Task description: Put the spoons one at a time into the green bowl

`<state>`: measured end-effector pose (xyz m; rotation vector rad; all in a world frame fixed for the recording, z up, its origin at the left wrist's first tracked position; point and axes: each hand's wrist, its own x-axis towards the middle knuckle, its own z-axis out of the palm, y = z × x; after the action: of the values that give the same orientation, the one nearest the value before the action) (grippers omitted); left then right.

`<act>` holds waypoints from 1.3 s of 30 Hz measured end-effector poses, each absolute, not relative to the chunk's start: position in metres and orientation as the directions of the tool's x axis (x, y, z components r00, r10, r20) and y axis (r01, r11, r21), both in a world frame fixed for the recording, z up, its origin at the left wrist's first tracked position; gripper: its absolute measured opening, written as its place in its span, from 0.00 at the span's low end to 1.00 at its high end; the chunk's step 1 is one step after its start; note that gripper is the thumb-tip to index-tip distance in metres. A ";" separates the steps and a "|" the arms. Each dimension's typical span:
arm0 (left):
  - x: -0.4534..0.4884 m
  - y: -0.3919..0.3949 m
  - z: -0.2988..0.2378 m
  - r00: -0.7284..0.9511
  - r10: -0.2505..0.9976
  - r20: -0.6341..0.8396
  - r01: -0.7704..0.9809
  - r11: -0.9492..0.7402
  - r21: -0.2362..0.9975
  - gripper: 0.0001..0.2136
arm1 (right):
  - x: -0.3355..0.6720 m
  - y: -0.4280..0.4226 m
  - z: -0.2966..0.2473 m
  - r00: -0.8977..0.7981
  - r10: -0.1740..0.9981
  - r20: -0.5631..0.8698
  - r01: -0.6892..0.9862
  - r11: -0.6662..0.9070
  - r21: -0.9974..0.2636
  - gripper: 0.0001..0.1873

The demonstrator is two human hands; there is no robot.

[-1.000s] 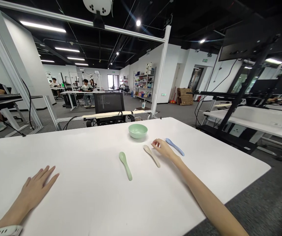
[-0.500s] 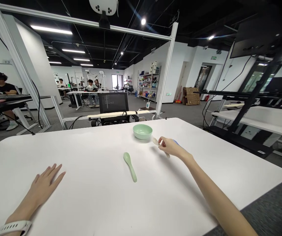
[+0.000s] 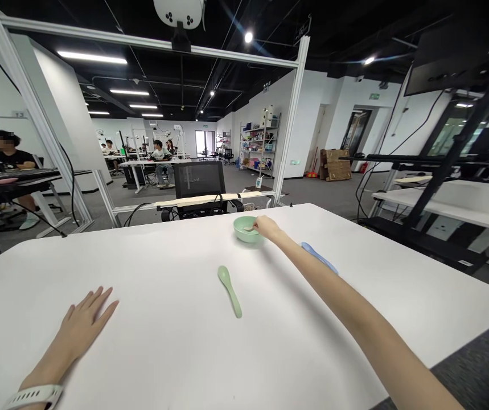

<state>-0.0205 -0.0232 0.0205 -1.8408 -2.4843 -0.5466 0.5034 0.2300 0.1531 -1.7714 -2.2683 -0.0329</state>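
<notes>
My right hand [image 3: 266,227] is closed at the right rim of a pale green bowl [image 3: 244,234] near the table's far edge. Its fingers pinch a cream spoon [image 3: 249,229], whose visible end dips inside the bowl; the rest is hidden by the hand. Nearer to me a green spoon [image 3: 230,291] lies on the white table, bowl end pointing away. Behind my right forearm lies a blue spoon [image 3: 319,257], partly covered by the arm. At the left, my left hand [image 3: 85,323] rests flat on the tabletop, fingers spread, holding nothing.
The white table [image 3: 163,341] fills the foreground. Beyond its far edge stand a metal frame [image 3: 289,125] and a black mesh chair [image 3: 199,181]. A black stand [image 3: 434,171] rises at the right. Other people sit at desks in the background.
My right hand has carried the cream spoon from the table, left and away from me, into the bowl. More of the blue spoon now shows. My left hand stays flat on the table.
</notes>
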 end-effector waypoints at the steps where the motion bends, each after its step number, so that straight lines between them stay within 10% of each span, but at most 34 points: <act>1: -0.021 -0.023 0.020 -0.313 0.929 0.198 0.928 0.255 0.272 0.41 | 0.500 0.232 0.150 -0.213 0.953 0.215 0.961 0.244 -0.128 0.09; 15: -0.018 -0.025 0.025 -0.309 0.939 0.152 0.929 0.264 0.259 0.44 | 0.541 0.203 0.146 -0.211 0.904 0.372 0.941 0.291 -0.173 0.21; 28: -0.020 -0.022 0.019 -0.323 0.926 0.197 0.924 0.263 0.277 0.40 | 0.608 0.143 0.035 -0.236 0.917 0.322 0.894 0.334 -0.298 0.24; 39: -0.018 -0.022 0.022 -0.322 0.933 0.160 0.926 0.275 0.259 0.43 | 0.596 0.161 0.075 -0.138 0.898 0.418 0.895 0.294 -0.335 0.22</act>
<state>-0.0178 -0.0225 0.0218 -1.8425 -2.5274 -0.4865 0.5957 0.1606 0.0751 -1.5940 -2.0239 0.0062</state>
